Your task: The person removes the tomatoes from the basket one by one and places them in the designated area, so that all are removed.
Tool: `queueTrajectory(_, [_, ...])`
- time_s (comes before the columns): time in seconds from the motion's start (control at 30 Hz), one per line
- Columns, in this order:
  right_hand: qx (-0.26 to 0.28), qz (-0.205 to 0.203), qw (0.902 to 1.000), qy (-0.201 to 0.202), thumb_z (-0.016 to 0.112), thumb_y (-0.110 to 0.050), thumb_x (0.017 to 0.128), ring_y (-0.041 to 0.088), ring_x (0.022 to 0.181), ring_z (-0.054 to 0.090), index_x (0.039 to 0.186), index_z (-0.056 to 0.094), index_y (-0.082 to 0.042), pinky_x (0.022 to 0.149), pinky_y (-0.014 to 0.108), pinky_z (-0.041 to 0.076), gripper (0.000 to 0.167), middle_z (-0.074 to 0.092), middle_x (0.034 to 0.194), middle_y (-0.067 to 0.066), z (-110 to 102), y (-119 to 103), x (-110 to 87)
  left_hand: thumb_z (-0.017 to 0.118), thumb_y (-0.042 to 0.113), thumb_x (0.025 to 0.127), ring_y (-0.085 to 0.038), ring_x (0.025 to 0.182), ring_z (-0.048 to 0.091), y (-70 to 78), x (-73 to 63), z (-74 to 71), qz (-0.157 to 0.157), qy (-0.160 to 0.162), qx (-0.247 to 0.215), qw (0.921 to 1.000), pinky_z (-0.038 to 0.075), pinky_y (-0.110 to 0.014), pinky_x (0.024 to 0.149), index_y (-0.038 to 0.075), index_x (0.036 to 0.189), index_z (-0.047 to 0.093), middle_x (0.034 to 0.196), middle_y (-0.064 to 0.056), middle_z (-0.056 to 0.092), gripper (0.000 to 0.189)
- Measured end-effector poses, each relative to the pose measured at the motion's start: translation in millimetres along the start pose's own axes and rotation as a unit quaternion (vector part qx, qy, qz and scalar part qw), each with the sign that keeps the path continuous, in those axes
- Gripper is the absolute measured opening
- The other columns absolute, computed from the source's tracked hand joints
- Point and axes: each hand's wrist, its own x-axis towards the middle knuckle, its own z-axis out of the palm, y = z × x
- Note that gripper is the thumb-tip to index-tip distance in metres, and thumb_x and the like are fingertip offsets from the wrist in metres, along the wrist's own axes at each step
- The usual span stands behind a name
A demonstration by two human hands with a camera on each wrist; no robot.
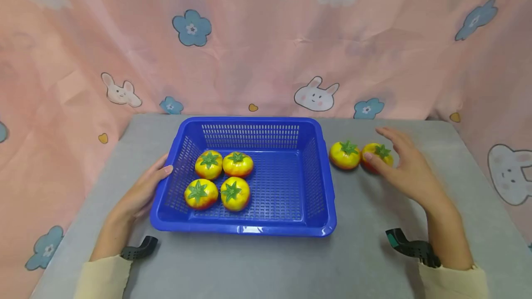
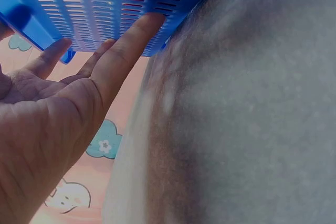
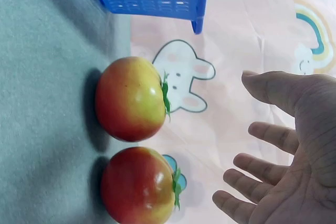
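Note:
A blue plastic basket (image 1: 274, 188) with slotted walls stands on the table, several yellow-red tomatoes (image 1: 235, 194) with green star-shaped tops grouped in its left half. My left hand (image 1: 143, 190) holds the basket's left side, thumb over the rim; the left wrist view shows its fingers against the slotted outer wall (image 2: 105, 9). To the right of the basket sit two more tomatoes side by side, a nearer-to-basket one (image 1: 345, 156) and an outer one (image 1: 371, 152). Over the outer tomato hovers my right hand (image 1: 405, 172), fingers spread and holding nothing; the right wrist view shows it apart from both tomatoes.
A grey cloth covers the table (image 1: 249, 266). Behind it and along its sides hangs a pink curtain (image 1: 257, 59) printed with rabbits, clouds and flowers. Each wrist wears a black band mount (image 1: 411, 246).

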Motion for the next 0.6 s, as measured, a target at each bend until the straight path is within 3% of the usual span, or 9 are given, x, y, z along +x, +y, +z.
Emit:
queueTrajectory(0.27, [0.017, 0.006, 0.9998, 0.0, 0.073, -0.027, 0.101, 0.058, 0.147, 0.035, 0.161, 0.04, -0.003, 0.114, 0.081, 0.032, 0.073, 0.036, 0.164, 0.032, 9.4, -0.7, -6.5, 0.034, 0.028, 0.117, -0.012, 0.119, 0.072, 4.7, -0.5, -2.8, 0.001, -0.013, 0.005, 0.9999, 0.065, -0.039, 0.093, 0.013, 0.171, 0.0, 0.138, 0.011, 0.065, 0.066])
queueTrajectory(0.6, [0.015, 0.005, 0.9998, 0.009, 0.072, -0.026, 0.102, 0.057, 0.146, 0.037, 0.161, 0.039, -0.003, 0.115, 0.078, 0.031, 0.071, 0.038, 0.162, 0.033, -9.6, 12.0, -1.2, 0.033, 0.028, 0.117, -0.011, 0.123, 0.07, 0.2, -0.5, 1.4, 0.008, -0.009, 0.005, 0.9999, 0.064, -0.038, 0.095, 0.015, 0.172, -0.003, 0.143, 0.014, 0.06, 0.067])
